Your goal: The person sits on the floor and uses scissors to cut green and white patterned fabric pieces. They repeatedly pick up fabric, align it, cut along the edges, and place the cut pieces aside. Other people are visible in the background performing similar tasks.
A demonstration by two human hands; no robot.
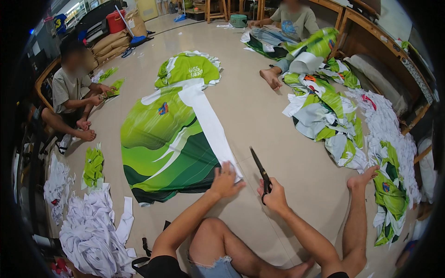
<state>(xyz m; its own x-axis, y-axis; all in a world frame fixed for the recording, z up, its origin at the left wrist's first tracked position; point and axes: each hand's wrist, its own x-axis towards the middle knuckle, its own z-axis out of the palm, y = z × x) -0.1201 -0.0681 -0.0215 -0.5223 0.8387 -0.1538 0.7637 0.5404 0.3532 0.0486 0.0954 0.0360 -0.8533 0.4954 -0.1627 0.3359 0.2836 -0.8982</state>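
Observation:
A printed green jersey panel [157, 148] with dark green waves, white streaks and a white side strip [208, 134] lies flat on the floor in front of me. My left hand [227, 183] rests open on its lower right corner, fingers spread over the fabric. To the right, my right hand [273, 194] grips black scissors [257, 164] by the handles, blades pointing up and away from me, just off the fabric. Beyond the panel is a bunched lime-green printed piece [185, 69].
Seated co-workers are at left [67, 88] and upper right [292, 21]. White scrap piles [92, 231] lie at lower left, with green offcuts [92, 164] above them. Green and white fabric heaps [315, 116] line the right side near a wooden frame [371, 32]. Sacks [109, 51] stand at back left.

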